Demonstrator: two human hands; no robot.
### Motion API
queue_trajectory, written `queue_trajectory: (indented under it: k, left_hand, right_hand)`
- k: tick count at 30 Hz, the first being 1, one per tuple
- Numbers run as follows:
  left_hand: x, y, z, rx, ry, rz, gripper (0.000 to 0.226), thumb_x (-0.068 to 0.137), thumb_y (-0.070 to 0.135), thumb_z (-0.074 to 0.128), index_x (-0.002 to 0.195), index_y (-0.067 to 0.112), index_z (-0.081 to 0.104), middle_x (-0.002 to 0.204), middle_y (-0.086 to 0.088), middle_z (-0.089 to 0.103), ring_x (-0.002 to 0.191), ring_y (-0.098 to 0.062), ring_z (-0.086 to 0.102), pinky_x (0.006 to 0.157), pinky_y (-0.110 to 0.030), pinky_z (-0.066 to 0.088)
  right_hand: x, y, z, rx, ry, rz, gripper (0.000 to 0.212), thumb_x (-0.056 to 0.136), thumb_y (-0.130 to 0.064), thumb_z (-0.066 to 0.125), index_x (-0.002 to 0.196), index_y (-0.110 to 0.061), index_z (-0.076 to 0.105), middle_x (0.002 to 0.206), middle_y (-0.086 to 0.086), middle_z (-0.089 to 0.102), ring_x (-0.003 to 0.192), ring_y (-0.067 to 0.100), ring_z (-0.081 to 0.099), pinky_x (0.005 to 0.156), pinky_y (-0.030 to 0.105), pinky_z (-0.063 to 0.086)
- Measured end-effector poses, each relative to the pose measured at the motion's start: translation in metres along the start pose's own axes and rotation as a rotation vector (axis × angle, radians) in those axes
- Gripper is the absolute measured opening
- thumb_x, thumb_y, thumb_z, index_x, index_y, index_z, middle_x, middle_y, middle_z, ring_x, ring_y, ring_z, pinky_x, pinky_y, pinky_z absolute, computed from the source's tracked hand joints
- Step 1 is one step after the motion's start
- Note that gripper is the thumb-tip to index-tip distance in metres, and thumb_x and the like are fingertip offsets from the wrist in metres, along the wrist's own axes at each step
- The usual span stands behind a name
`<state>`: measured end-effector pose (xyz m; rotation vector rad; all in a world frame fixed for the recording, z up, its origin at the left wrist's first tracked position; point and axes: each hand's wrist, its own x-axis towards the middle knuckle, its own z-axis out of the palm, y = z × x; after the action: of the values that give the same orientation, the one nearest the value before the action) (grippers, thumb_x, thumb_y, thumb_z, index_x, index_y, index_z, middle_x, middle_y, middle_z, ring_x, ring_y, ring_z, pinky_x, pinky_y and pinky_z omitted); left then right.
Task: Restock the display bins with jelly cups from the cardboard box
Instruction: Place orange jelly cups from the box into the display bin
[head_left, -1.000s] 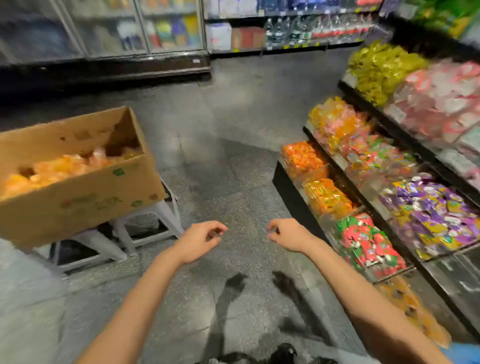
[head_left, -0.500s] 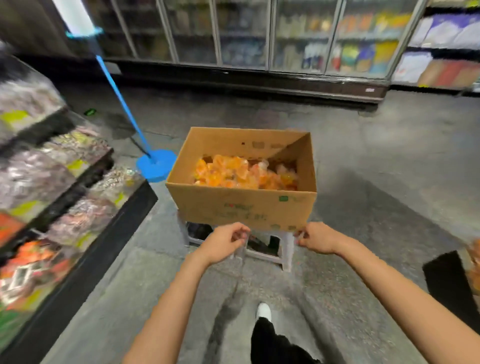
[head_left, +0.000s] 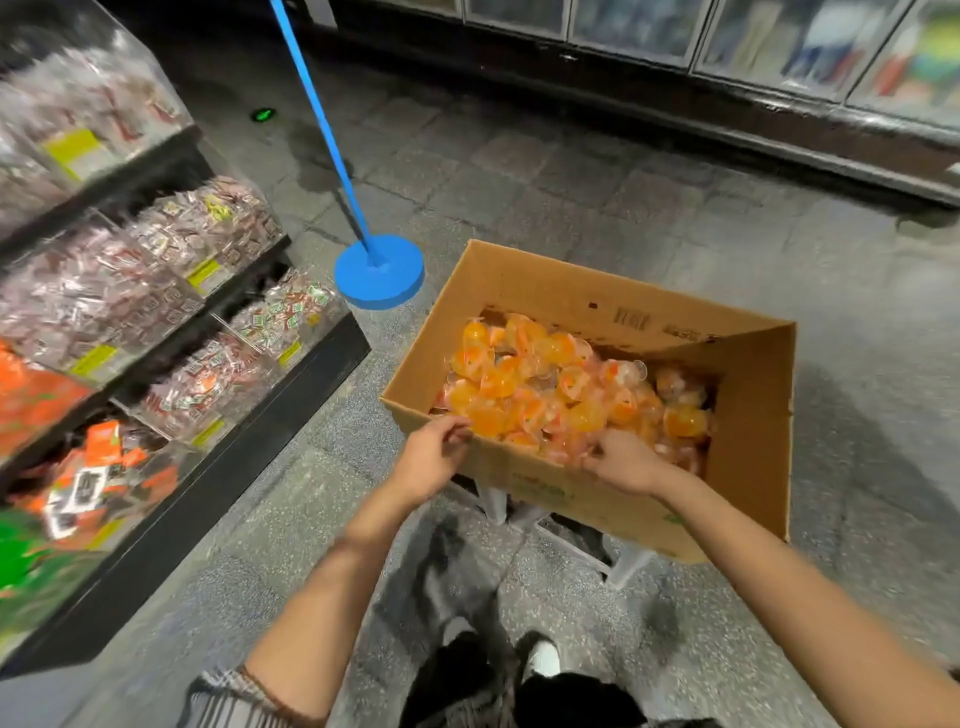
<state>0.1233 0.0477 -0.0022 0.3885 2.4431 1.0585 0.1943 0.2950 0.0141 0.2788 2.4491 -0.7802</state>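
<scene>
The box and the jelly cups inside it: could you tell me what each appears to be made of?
The box looks like plain brown corrugated cardboard, matte, with printed marks and creased flaps. The jelly cups seem to be clear, glossy plastic over orange filling, since they catch highlights; blur leaves their lids uncertain.

- A blue pole (head_left: 317, 119) leans up from a round blue base (head_left: 379, 271) on the gray stone floor (head_left: 571, 176).
- A small green spot (head_left: 263, 114) glows on the floor near the pole.
- Glass fridge doors (head_left: 779, 36) run along the back wall.
- A white stool (head_left: 582, 545) stands on the floor.
- A white shoe (head_left: 543, 659) shows at the bottom, by dark pants (head_left: 457, 675).
</scene>
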Motion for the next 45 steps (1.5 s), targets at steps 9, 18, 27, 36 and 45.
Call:
queue_trajectory:
  k: [9, 18, 27, 36, 45]
  left_hand:
    - [0.12, -0.069, -0.023, 0.016, 0.021, -0.019, 0.033, 0.095, 0.001, 0.048, 0.124, 0.013, 0.056, 0.114, -0.006, 0.06, 0.09, -0.011, 0.057, 0.07, -0.023, 0.05]
    - [0.162, -0.1, 0.0, 0.031, 0.37, 0.035, 0.021, 0.08, 0.028, 0.06, 0.101, 0.024, 0.061, 0.105, 0.005, 0.065, 0.086, -0.016, 0.064, 0.065, -0.032, 0.054]
    - [0.163, -0.092, -0.005, 0.325, 0.019, -0.123, 0.03, 0.095, 0.034, 0.052, 0.125, 0.034, 0.054, 0.123, 0.016, 0.062, 0.103, -0.013, 0.063, 0.073, -0.026, 0.039]
    - [0.161, -0.08, -0.017, 0.302, -0.333, -0.124, 0.077, 0.072, 0.057, 0.068, 0.138, 0.044, 0.031, 0.125, 0.014, 0.06, 0.116, -0.018, 0.056, 0.096, -0.033, 0.043]
    - [0.158, -0.082, -0.007, 0.286, -0.046, -0.183, 0.082, 0.069, 0.061, 0.072, 0.136, 0.033, 0.036, 0.124, 0.006, 0.062, 0.111, -0.027, 0.06, 0.083, -0.032, 0.041]
  right_hand:
    - [0.142, -0.011, 0.034, 0.362, -0.127, 0.308, 0.026, 0.095, -0.022, 0.057, 0.113, -0.004, 0.059, 0.1, 0.019, 0.069, 0.077, 0.022, 0.064, 0.077, 0.04, 0.056]
    - [0.238, -0.03, 0.106, 0.591, 0.029, 0.594, 0.082, 0.067, -0.039, 0.084, 0.133, -0.009, 0.044, 0.125, 0.008, 0.058, 0.117, 0.029, 0.055, 0.098, 0.038, 0.046]
    - [0.229, -0.028, 0.102, 0.777, 0.227, 0.606, 0.079, 0.057, -0.022, 0.091, 0.12, -0.009, 0.045, 0.108, 0.004, 0.059, 0.1, 0.021, 0.058, 0.075, 0.019, 0.042]
    - [0.193, -0.052, 0.088, 1.272, 0.078, 0.285, 0.07, 0.057, -0.008, 0.087, 0.119, -0.017, 0.055, 0.115, 0.019, 0.062, 0.106, 0.032, 0.061, 0.091, 0.04, 0.052]
    - [0.234, -0.005, 0.076, 1.015, 0.321, 0.729, 0.03, 0.085, 0.005, 0.055, 0.108, -0.015, 0.055, 0.114, 0.017, 0.062, 0.096, 0.026, 0.06, 0.082, 0.028, 0.05]
